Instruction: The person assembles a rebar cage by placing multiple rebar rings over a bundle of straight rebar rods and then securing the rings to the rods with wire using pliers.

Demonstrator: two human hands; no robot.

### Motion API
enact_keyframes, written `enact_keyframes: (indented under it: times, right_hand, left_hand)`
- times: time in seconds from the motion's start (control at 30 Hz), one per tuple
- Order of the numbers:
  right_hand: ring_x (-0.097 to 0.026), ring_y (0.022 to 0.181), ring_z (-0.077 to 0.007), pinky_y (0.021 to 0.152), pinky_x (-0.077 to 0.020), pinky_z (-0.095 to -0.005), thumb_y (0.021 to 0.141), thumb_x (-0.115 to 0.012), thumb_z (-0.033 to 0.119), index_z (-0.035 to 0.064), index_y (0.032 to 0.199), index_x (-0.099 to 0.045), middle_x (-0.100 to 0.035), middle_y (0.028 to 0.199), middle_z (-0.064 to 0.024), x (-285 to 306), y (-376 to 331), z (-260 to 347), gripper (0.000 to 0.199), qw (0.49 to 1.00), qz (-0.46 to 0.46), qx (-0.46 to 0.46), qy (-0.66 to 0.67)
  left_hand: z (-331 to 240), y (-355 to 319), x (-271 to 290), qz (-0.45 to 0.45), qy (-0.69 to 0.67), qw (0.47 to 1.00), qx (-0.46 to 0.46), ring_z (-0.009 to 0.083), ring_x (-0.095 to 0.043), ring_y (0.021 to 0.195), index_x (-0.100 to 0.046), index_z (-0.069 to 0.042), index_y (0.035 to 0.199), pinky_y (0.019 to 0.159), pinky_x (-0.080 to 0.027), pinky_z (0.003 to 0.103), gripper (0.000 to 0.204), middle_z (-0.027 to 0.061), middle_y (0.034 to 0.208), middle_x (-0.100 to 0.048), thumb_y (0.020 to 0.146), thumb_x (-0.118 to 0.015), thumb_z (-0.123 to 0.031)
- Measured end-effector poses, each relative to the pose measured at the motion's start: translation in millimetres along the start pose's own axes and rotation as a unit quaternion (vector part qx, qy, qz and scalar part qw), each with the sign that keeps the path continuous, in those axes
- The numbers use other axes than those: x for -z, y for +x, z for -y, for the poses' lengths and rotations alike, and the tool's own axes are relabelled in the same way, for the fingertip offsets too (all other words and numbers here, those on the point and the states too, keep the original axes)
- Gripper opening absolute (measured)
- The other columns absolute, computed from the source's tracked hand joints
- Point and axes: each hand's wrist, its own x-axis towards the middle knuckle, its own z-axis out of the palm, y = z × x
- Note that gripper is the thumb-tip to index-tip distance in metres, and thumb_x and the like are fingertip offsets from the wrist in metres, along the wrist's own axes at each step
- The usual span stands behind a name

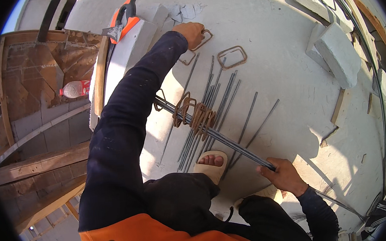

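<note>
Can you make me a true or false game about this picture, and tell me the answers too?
1. The right hand grips a bundle of long thin bars. True.
2. The left hand is holding a plastic bottle. False: its fingers are at a bent metal ring, away from the bottle.
3. Several brown rings hang around the bundle. True.
4. The sandal that shows its toes is bright blue. False: it is cream-coloured.
5. Some loose bars lie on the floor. True.
</note>
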Motion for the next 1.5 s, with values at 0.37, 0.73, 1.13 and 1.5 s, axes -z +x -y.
enact_keyframes:
  times: [0.37,0.73,1.13,1.5]
  right_hand:
    - [-0.043,0.058,-0.0113,0.055,-0.0374,-0.0339,0.098,-0.078,0.033,-0.0012,0.085,-0.069,-0.049,0.06,-0.0025,11.7,-32.0,3.2,0.038,0.996,-0.09,0.009,0.019]
    - [-0.042,0.058,-0.0119,0.055,-0.0383,-0.0348,0.1,-0.076,0.037,-0.0008,0.087,-0.067,-0.046,0.062,-0.0049,7.5,-44.8,-1.2,0.041,0.994,-0.103,0.024,0.003]
    - [-0.062,0.067,-0.0236,0.067,-0.0497,-0.0392,0.101,-0.071,0.051,0.0024,0.104,-0.075,-0.061,0.07,-0.0115,13.5,-42.6,3.2,0.049,0.998,-0.048,-0.013,-0.026]
    - [-0.066,0.072,-0.0322,0.072,-0.0508,-0.0434,0.102,-0.068,0.055,0.0026,0.108,-0.074,-0.065,0.073,-0.0163,15.7,-29.7,-17.8,0.053,0.999,-0.039,0.021,-0.014]
  left_hand:
    - [95.3,-240.2,106.6,-0.196,0.015,0.976,0.091,0.0416,-0.071,0.101,-0.073,-0.006,0.127,0.087,-0.056,0.049,0.034,0.0216,0.111,-0.075,0.103,-0.065,-0.028]
    - [5.5,-281.5,91.6,-0.124,-0.224,0.966,-0.046,0.0414,-0.073,0.098,-0.068,0.001,0.138,0.089,-0.056,0.043,0.043,0.0256,0.11,-0.076,0.105,-0.066,-0.026]
    - [-97.8,-31.5,30.4,0.075,0.026,0.988,-0.134,0.0376,-0.075,0.106,-0.077,-0.009,0.122,0.093,-0.058,0.049,0.038,0.0189,0.111,-0.079,0.093,-0.074,-0.034]
    - [-85.1,-1.2,-29.1,0.007,0.044,0.979,-0.198,0.0375,-0.07,0.11,-0.076,-0.01,0.114,0.097,-0.055,0.05,0.028,0.0141,0.115,-0.072,0.099,-0.066,-0.031]
